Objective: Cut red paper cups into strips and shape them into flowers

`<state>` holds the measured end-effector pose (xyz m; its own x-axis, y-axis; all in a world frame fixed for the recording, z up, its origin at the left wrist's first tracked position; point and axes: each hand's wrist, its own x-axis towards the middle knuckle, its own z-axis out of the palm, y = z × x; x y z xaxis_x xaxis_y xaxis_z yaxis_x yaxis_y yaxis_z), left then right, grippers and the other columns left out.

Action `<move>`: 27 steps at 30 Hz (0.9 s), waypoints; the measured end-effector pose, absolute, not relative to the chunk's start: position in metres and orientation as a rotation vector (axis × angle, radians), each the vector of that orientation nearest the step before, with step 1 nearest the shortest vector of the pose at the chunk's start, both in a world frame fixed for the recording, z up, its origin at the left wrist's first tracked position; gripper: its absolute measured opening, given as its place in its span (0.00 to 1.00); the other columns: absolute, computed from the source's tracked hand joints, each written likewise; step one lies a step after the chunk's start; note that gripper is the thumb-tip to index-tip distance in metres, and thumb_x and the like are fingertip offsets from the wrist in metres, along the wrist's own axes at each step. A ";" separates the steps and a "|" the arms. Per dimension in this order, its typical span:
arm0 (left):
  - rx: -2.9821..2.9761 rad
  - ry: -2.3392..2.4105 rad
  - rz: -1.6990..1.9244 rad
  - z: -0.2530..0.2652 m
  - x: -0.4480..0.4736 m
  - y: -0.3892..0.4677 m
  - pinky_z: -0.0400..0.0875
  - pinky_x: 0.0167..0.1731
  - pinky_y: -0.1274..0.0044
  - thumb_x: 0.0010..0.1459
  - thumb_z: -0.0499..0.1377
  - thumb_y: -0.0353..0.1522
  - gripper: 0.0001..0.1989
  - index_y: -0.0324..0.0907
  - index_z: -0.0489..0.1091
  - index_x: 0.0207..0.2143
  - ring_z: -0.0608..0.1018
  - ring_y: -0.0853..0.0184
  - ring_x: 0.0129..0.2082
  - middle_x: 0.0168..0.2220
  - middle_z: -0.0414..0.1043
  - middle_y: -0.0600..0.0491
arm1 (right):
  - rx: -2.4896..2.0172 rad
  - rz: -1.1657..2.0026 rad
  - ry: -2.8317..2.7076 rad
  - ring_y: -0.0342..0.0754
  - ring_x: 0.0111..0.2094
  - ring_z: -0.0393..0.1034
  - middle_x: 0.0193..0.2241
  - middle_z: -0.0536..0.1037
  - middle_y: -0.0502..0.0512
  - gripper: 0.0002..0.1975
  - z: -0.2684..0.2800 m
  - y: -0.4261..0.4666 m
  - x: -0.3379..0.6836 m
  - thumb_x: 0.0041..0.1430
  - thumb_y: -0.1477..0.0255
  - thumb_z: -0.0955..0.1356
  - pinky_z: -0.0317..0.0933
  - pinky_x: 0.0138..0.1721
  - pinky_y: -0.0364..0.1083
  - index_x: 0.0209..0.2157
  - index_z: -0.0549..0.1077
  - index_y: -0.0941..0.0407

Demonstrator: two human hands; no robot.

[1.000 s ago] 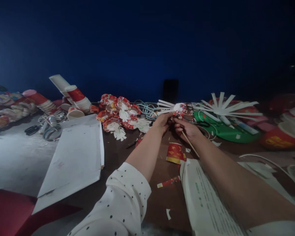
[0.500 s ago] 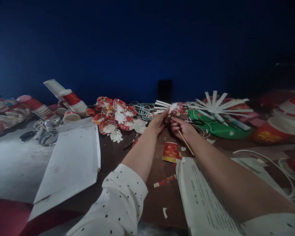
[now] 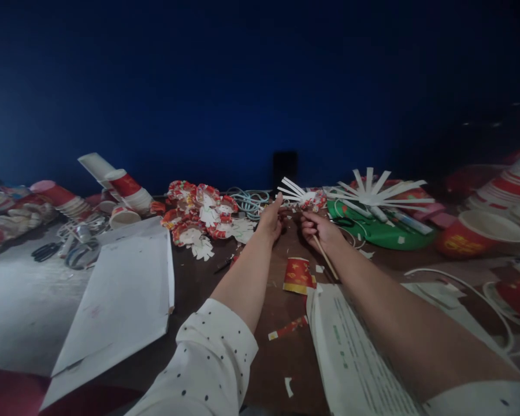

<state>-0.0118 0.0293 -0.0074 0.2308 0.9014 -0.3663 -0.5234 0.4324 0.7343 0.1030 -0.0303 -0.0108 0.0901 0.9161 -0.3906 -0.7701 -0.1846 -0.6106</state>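
Observation:
My right hand (image 3: 319, 227) is closed round a thin wooden stick (image 3: 326, 258), which slants down toward my forearm. My left hand (image 3: 270, 221) is a little to its left, thumb raised and fingers apart, holding nothing that I can see. Just behind the hands lies a cut paper cup with white strips (image 3: 309, 199) fanned out and a red patterned middle. Below the hands a piece of red and gold paper cup (image 3: 297, 275) rests on the brown table (image 3: 264, 370).
Red patterned cut-outs (image 3: 199, 214) are heaped left of my hands, beside a white board (image 3: 121, 289). A white paper fan (image 3: 371, 196) sits over a green sheet (image 3: 385, 235) to the right. Stacked paper cups (image 3: 127, 188) lean at the back left; printed paper (image 3: 351, 346) lies in front.
My hands were close together and are now apart, the left one having moved left and opened. The stick stays in my right hand. The view has tilted slightly.

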 end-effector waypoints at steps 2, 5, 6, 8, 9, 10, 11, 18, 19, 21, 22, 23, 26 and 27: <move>0.545 0.860 1.137 -0.010 -0.012 0.032 0.56 0.17 0.86 0.54 0.67 0.37 0.14 0.39 0.67 0.29 0.63 0.80 0.16 0.21 0.64 0.60 | -0.875 1.524 -0.214 0.32 0.14 0.53 0.18 0.66 0.44 0.09 -0.013 -0.030 0.103 0.60 0.84 0.64 0.46 0.09 0.28 0.29 0.65 0.57; 0.580 0.876 1.219 -0.015 -0.012 0.036 0.55 0.18 0.86 0.56 0.64 0.30 0.11 0.39 0.64 0.26 0.62 0.80 0.17 0.20 0.62 0.61 | -0.881 1.505 -0.226 0.32 0.13 0.52 0.18 0.65 0.44 0.10 -0.013 -0.029 0.103 0.62 0.84 0.63 0.44 0.09 0.28 0.29 0.65 0.57; 0.596 0.888 1.227 -0.017 -0.012 0.037 0.55 0.18 0.86 0.57 0.62 0.28 0.10 0.38 0.64 0.25 0.62 0.80 0.17 0.20 0.62 0.61 | -0.889 1.497 -0.232 0.32 0.13 0.51 0.18 0.65 0.44 0.10 -0.012 -0.030 0.103 0.62 0.84 0.63 0.44 0.09 0.28 0.29 0.64 0.57; 0.623 0.917 1.229 -0.018 -0.011 0.038 0.55 0.18 0.86 0.58 0.58 0.24 0.09 0.38 0.65 0.25 0.62 0.80 0.17 0.20 0.62 0.60 | -0.912 1.483 -0.237 0.32 0.13 0.51 0.18 0.65 0.44 0.10 -0.011 -0.030 0.102 0.62 0.83 0.62 0.43 0.09 0.28 0.28 0.64 0.57; 0.631 0.934 1.226 -0.019 -0.010 0.038 0.55 0.18 0.85 0.58 0.57 0.24 0.09 0.37 0.65 0.25 0.62 0.80 0.17 0.20 0.63 0.60 | -0.926 1.474 -0.236 0.31 0.12 0.50 0.18 0.65 0.44 0.11 -0.010 -0.030 0.102 0.63 0.83 0.62 0.43 0.09 0.28 0.28 0.64 0.57; 0.636 0.946 1.223 -0.019 -0.010 0.037 0.55 0.18 0.85 0.58 0.57 0.24 0.09 0.37 0.65 0.25 0.62 0.79 0.17 0.20 0.63 0.59 | -0.935 1.465 -0.237 0.31 0.12 0.50 0.18 0.65 0.44 0.11 -0.009 -0.030 0.101 0.63 0.83 0.62 0.42 0.09 0.28 0.28 0.63 0.57; 0.641 0.953 1.219 -0.019 -0.010 0.037 0.54 0.18 0.85 0.58 0.56 0.24 0.09 0.37 0.65 0.25 0.61 0.79 0.17 0.20 0.63 0.59 | -0.942 1.458 -0.239 0.31 0.12 0.50 0.18 0.64 0.44 0.11 -0.008 -0.030 0.101 0.64 0.82 0.62 0.42 0.09 0.28 0.28 0.63 0.57; 0.633 0.962 1.217 -0.015 -0.011 0.035 0.54 0.18 0.85 0.54 0.58 0.24 0.06 0.38 0.65 0.25 0.62 0.79 0.17 0.20 0.63 0.60 | -0.954 1.429 -0.255 0.31 0.12 0.47 0.17 0.63 0.43 0.12 -0.003 -0.033 0.097 0.65 0.82 0.60 0.40 0.10 0.30 0.28 0.63 0.57; 0.633 0.964 1.216 -0.015 -0.011 0.035 0.54 0.19 0.85 0.53 0.58 0.24 0.06 0.38 0.65 0.25 0.62 0.79 0.17 0.20 0.63 0.60 | -0.954 1.424 -0.261 0.31 0.11 0.46 0.17 0.63 0.43 0.11 -0.002 -0.034 0.096 0.65 0.82 0.60 0.39 0.10 0.30 0.28 0.64 0.57; 0.638 0.969 1.213 -0.015 -0.011 0.035 0.54 0.19 0.85 0.53 0.58 0.25 0.05 0.38 0.65 0.25 0.62 0.78 0.18 0.20 0.63 0.60 | -0.955 1.415 -0.275 0.31 0.11 0.46 0.16 0.62 0.43 0.11 -0.002 -0.035 0.096 0.65 0.81 0.60 0.39 0.10 0.30 0.29 0.64 0.57; 0.641 0.971 1.210 -0.015 -0.011 0.035 0.55 0.19 0.85 0.54 0.58 0.25 0.05 0.38 0.65 0.26 0.63 0.79 0.18 0.21 0.63 0.59 | -0.957 1.412 -0.283 0.31 0.11 0.45 0.16 0.62 0.43 0.11 -0.002 -0.035 0.096 0.65 0.81 0.60 0.39 0.10 0.30 0.29 0.65 0.57; 0.645 0.972 1.206 -0.016 -0.011 0.036 0.55 0.20 0.85 0.54 0.57 0.25 0.05 0.38 0.65 0.26 0.63 0.79 0.18 0.21 0.64 0.59 | -0.960 1.410 -0.292 0.32 0.11 0.45 0.16 0.62 0.43 0.10 -0.002 -0.035 0.096 0.64 0.81 0.61 0.39 0.10 0.30 0.29 0.65 0.57; 0.655 0.972 1.193 -0.017 -0.011 0.037 0.54 0.19 0.85 0.54 0.57 0.25 0.05 0.38 0.65 0.26 0.63 0.79 0.18 0.21 0.63 0.60 | -0.967 1.404 -0.324 0.32 0.11 0.45 0.16 0.61 0.43 0.09 -0.005 -0.034 0.097 0.63 0.81 0.62 0.39 0.10 0.30 0.29 0.65 0.57; 0.656 0.973 1.189 -0.017 -0.011 0.037 0.54 0.19 0.85 0.53 0.58 0.25 0.05 0.39 0.65 0.25 0.63 0.79 0.18 0.20 0.63 0.60 | -0.966 1.399 -0.332 0.32 0.11 0.45 0.16 0.62 0.43 0.09 -0.007 -0.034 0.097 0.62 0.81 0.62 0.39 0.10 0.30 0.29 0.65 0.56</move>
<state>-0.0114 0.0369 -0.0166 0.0695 0.9597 -0.2724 -0.4567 0.2734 0.8466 0.0972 -0.0342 -0.0067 0.2005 0.9210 -0.3339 -0.6732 -0.1181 -0.7300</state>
